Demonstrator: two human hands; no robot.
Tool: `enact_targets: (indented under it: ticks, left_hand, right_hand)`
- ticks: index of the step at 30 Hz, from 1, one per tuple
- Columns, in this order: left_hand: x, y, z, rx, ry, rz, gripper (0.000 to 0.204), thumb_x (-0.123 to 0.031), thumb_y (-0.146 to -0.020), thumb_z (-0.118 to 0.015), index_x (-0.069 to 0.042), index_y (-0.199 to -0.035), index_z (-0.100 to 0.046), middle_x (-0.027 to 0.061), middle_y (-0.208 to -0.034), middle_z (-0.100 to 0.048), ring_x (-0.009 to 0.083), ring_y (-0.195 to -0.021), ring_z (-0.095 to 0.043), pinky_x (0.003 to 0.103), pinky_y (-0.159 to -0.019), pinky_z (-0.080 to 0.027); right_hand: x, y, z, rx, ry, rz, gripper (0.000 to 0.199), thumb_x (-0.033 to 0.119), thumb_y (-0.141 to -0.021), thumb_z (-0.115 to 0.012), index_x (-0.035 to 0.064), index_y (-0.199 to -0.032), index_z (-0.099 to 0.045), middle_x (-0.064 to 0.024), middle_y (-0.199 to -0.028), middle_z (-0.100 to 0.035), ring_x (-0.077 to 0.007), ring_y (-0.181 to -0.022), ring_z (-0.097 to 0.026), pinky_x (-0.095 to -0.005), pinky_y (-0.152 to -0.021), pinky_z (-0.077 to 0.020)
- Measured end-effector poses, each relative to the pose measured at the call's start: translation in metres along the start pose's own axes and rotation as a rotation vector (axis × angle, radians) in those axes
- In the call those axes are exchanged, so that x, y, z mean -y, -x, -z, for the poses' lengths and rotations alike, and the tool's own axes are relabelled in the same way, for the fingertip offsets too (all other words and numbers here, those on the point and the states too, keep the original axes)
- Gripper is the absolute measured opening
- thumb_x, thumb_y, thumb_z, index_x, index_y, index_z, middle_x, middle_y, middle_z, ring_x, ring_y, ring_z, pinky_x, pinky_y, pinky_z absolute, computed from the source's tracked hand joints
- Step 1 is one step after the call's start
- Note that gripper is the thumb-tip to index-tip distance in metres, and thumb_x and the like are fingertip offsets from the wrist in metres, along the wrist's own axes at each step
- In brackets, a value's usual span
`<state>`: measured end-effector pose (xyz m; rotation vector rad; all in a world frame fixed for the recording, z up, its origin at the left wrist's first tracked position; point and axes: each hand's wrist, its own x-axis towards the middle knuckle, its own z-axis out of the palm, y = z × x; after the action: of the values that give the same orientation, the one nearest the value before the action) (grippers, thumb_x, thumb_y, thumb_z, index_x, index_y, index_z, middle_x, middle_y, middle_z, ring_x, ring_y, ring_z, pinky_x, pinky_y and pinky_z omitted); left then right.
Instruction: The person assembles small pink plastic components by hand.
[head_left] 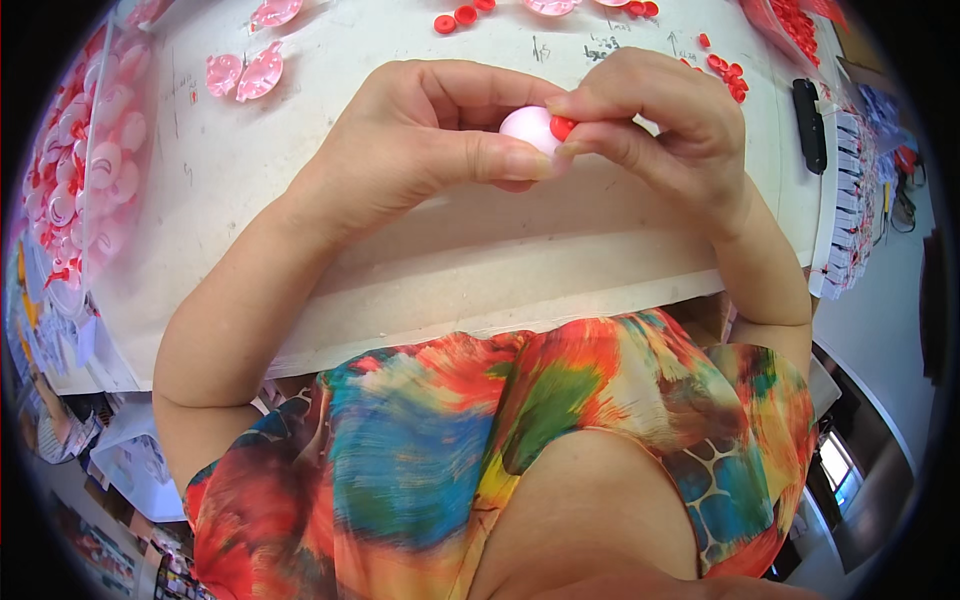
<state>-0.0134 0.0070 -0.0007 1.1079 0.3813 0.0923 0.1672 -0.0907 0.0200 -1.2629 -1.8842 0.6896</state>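
Observation:
Over the middle of the table, my left hand point(430, 135) is closed around a rounded pale pink plastic piece point(525, 126), thumb on the near side and fingers behind. My right hand point(665, 125) pinches a small red round cap point(562, 127) between thumb and forefinger. The cap touches the right end of the pink piece. Fingers hide part of both, so I cannot tell how far the cap sits in.
Pink half-shells point(260, 73) lie at the far left, red caps point(465, 16) at the back, more red caps point(735, 78) at the right. A clear bin of pink pieces point(120, 175) stands left. A black tool-like object point(809, 126) lies near the right edge.

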Motion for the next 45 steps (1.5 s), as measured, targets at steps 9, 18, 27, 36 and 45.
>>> enact_targets:
  ticks: [9,18,27,36,45]
  left_hand:
    - [-0.001,-0.005,0.006,0.066,0.042,0.016,0.044,-0.015,-0.071,-0.066,0.001,-0.109,-0.052,0.0095,-0.093,-0.060,0.0150,-0.082,-0.059,0.028,-0.072,-0.051]
    - [-0.001,-0.007,0.007,0.048,0.047,-0.003,0.046,-0.015,-0.069,-0.068,0.002,-0.109,-0.052,0.0100,-0.094,-0.060,0.0153,-0.082,-0.060,0.027,-0.073,-0.050]
    - [-0.002,-0.006,0.005,0.037,0.004,0.016,0.045,-0.011,-0.069,-0.068,0.002,-0.109,-0.053,0.0103,-0.094,-0.060,0.0156,-0.083,-0.060,0.028,-0.073,-0.050]
    - [-0.003,-0.005,0.004,0.030,-0.028,0.009,0.044,-0.009,-0.067,-0.068,0.003,-0.107,-0.054,0.0093,-0.091,-0.061,0.0138,-0.080,-0.059,0.025,-0.073,-0.048]
    - [-0.004,-0.005,0.002,0.005,0.014,0.028,0.043,-0.008,-0.068,-0.067,0.003,-0.106,-0.054,0.0099,-0.091,-0.061,0.0144,-0.081,-0.059,0.026,-0.074,-0.049]
  right_hand:
    - [-0.007,-0.002,0.009,0.038,0.013,0.071,0.017,0.003,-0.071,-0.062,-0.0028,-0.087,-0.061,-0.0088,-0.078,-0.061,-0.0170,-0.070,-0.055,-0.0258,-0.061,-0.0429]
    - [-0.004,-0.001,0.010,0.015,0.118,0.046,0.015,0.003,-0.070,-0.063,-0.0029,-0.084,-0.060,-0.0089,-0.077,-0.061,-0.0174,-0.069,-0.057,-0.0248,-0.060,-0.0444]
    - [-0.001,-0.002,0.010,0.006,0.152,0.088,0.017,0.002,-0.069,-0.064,-0.0027,-0.085,-0.061,-0.0100,-0.077,-0.060,-0.0186,-0.069,-0.057,-0.0245,-0.059,-0.0455]
    - [0.008,-0.003,0.010,0.049,0.195,0.060,0.020,0.002,-0.068,-0.064,-0.0013,-0.087,-0.062,-0.0094,-0.075,-0.059,-0.0183,-0.067,-0.057,-0.0242,-0.057,-0.0447]
    - [0.003,-0.002,0.007,-0.005,0.162,0.105,0.020,0.002,-0.067,-0.065,-0.0010,-0.087,-0.062,-0.0098,-0.074,-0.059,-0.0185,-0.067,-0.057,-0.0242,-0.057,-0.0445]
